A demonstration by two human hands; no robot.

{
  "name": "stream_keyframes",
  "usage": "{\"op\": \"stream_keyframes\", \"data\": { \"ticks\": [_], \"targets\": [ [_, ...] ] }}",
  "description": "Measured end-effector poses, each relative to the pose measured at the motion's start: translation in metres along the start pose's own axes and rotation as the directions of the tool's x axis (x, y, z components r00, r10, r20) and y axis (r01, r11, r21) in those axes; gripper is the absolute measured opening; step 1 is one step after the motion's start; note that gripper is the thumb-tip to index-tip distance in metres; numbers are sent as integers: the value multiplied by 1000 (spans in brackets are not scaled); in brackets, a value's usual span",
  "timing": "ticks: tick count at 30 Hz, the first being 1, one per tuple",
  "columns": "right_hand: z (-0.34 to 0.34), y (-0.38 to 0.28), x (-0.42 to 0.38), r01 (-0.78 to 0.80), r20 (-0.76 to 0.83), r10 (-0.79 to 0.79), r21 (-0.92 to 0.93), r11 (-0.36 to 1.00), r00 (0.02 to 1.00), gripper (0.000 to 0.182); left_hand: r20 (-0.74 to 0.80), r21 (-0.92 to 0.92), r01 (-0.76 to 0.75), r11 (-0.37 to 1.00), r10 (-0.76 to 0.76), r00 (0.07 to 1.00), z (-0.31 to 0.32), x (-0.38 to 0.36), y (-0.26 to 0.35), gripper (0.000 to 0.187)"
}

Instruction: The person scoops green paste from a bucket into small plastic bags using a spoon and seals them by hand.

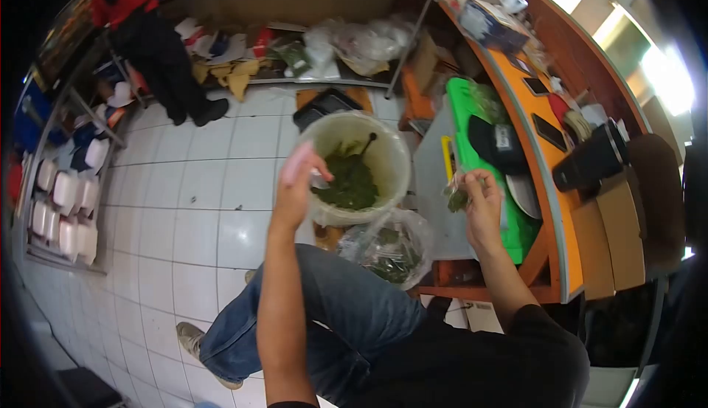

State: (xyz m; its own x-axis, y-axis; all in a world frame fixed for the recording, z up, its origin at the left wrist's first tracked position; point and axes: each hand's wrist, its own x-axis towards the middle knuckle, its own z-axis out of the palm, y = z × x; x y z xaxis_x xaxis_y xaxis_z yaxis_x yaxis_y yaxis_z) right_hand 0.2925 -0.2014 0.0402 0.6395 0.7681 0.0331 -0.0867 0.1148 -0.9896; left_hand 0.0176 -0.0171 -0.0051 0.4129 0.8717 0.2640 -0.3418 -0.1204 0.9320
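Note:
My left hand (296, 190) is over the near left rim of a large whitish bucket (398, 139), its fingers smeared by motion. A pale pink thing (296, 161) and a whitish scrap show at those fingers; what they are I cannot make out. Inside the bucket lies a mass of dark green leafy stuff (350, 179), with a dark-handled utensil (366, 142) standing in it. To the right, my right hand (481, 200) pinches a small clear plastic bag (457, 198) with something green in it. Below the bucket is a big clear bag (394, 253) of green packets.
On my right, a green lid or board (461, 105) carries a black cap (495, 146), beside an orange counter (527, 113) with phones and a black tumbler (590, 157). A person (151, 46) stands far left. White foam boxes (68, 216) fill the left rack.

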Motion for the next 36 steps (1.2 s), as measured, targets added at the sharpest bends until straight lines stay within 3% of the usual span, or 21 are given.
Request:
{"op": "stream_keyframes", "data": {
  "ticks": [1,4,9,10,11,13,14,15,19,21,23,25,28,29,30,31,32,34,35,36],
  "targets": [
    [-11,0,-6,1,-18,-1,-11,1000,1000,11,-39,-183,90,979,-98,994,-1,2,2,20],
    [-35,27,-37,-121,-67,120,-14,993,991,10,-96,-347,119,930,-161,982,-7,5,-3,23],
    [-39,105,-50,-395,53,394,10,918,917,10,-190,-277,133,952,-190,963,7,7,9,22],
    [-42,128,-46,-416,60,425,-125,901,903,22,-197,-263,125,957,-181,964,8,7,10,22],
    [-43,145,-45,-414,70,423,-118,903,903,22,-202,-253,120,960,-174,964,8,6,10,22],
    [-40,170,-50,-372,30,414,-381,846,910,42,-233,-125,51,991,-79,969,6,5,10,20],
    [-44,174,-53,-336,84,414,-454,826,906,57,-232,-136,60,989,-90,968,2,4,8,23],
    [-40,171,-56,-331,95,411,-443,833,907,57,-234,-121,52,991,-80,969,2,4,8,23],
    [-11,120,-63,-169,62,220,-454,875,973,51,-130,-34,144,989,-147,981,8,3,14,24],
    [11,86,-54,-123,126,153,-217,968,980,40,-124,-31,138,990,-141,982,10,1,13,23],
    [44,51,-44,-23,138,44,-149,989,990,31,-60,-38,132,991,-134,989,10,1,10,21],
    [69,31,-29,176,267,-140,-114,978,953,30,-20,-26,105,994,-105,994,10,1,9,20],
    [113,22,-8,226,405,-173,-86,970,898,30,66,26,85,996,-86,994,2,4,-9,20],
    [129,24,-3,264,452,-193,-99,959,871,31,66,-88,79,993,-73,995,-1,4,-21,22],
    [142,29,1,322,441,-241,-117,940,865,32,44,-76,94,993,-91,995,1,1,-16,23],
    [153,34,4,268,439,-211,-70,961,873,30,24,24,82,996,-83,996,5,-1,-6,26],
    [161,40,7,216,445,-182,-26,976,877,27,94,185,-61,981,44,995,-3,4,-21,29],
    [170,59,19,295,455,-269,16,955,849,15,154,255,-192,948,156,976,-5,10,-33,33],
    [169,70,28,364,425,-304,-68,929,853,13,185,353,-273,895,219,958,-7,16,-45,35],
    [172,79,34,303,395,-295,42,952,870,11,187,362,-334,870,283,941,-7,16,-48,38]
  ]
}}
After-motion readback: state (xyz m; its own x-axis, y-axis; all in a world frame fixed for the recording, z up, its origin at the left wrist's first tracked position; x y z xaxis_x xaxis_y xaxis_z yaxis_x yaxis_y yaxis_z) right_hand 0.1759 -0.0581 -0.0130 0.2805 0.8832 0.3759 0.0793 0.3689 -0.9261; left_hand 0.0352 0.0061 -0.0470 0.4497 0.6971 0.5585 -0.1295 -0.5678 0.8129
